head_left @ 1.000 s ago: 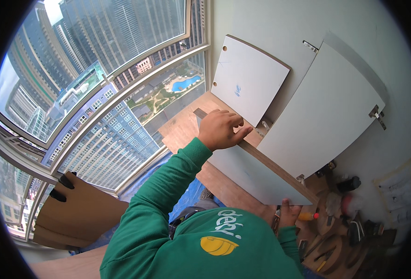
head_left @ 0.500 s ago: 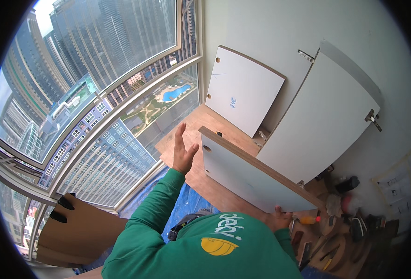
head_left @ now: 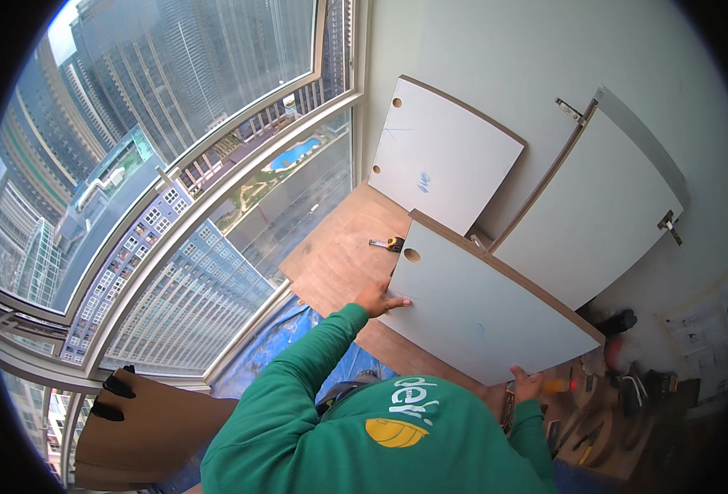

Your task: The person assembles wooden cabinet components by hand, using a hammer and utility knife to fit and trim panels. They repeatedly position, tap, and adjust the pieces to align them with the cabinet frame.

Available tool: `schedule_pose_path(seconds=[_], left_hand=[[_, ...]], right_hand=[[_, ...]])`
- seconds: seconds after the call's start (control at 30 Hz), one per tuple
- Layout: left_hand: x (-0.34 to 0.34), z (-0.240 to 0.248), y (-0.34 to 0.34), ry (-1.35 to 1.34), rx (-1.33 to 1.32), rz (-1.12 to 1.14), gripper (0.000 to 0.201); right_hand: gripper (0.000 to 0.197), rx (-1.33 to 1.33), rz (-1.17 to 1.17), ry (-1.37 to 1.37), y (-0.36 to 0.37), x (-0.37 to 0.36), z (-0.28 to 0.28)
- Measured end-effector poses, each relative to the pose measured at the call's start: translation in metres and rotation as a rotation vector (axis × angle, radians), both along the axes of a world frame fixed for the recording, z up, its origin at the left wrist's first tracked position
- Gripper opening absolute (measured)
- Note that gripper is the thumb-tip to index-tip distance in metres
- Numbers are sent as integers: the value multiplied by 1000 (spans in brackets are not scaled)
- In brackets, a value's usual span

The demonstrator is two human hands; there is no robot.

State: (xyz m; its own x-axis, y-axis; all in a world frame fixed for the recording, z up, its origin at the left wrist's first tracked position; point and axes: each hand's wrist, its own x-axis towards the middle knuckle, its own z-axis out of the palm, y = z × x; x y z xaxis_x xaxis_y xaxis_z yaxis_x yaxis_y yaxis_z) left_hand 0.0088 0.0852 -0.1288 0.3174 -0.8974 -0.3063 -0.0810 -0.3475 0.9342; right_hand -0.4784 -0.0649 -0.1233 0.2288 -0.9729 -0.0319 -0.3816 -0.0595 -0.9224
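Observation:
A white cabinet door [head_left: 483,309] with a wooden-coloured edge and a round hinge hole stands tilted in front of me, its pale face turned up towards me. My left hand [head_left: 379,300] grips its left edge, thumb on the face and the other fingers mostly hidden behind. At the lower right edge, my right hand [head_left: 527,384] holds the same door, with the thumb in sight. Just beyond the door's upper left corner, a black and orange tape measure [head_left: 393,244] lies on the plywood sheet [head_left: 339,247].
Against the wall lean a second white door [head_left: 446,152] with two hinge holes and a larger door [head_left: 594,198] with metal hinges. Tools and an orange-coloured bottle [head_left: 558,384] crowd the right. Tall windows [head_left: 191,189] and a brown board [head_left: 146,428] are at left, blue sheeting [head_left: 286,337] below.
My left hand has come down from its raised, open pose and taken hold of the door's left edge. The door has leaned over, showing more of its face. More of the tape measure shows.

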Motion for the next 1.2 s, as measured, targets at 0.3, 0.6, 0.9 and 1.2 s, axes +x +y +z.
schedule_pose_path(seconds=[0.3, 0.6, 0.9, 1.2], left_hand=[[9, 110, -4, 74, -311, 177, 58], [29, 232, -8, 37, -448, 2, 61], [43, 289, -9, 41, -706, -194, 53], [36, 310, -5, 319, -608, -71, 35]], right_hand=[[48, 115, -71, -415, 20, 40, 120], [56, -171, -46, -372, 18, 44, 233], [68, -274, 29, -403, 27, 36, 348], [64, -275, 37, -232, 67, 33, 402]])
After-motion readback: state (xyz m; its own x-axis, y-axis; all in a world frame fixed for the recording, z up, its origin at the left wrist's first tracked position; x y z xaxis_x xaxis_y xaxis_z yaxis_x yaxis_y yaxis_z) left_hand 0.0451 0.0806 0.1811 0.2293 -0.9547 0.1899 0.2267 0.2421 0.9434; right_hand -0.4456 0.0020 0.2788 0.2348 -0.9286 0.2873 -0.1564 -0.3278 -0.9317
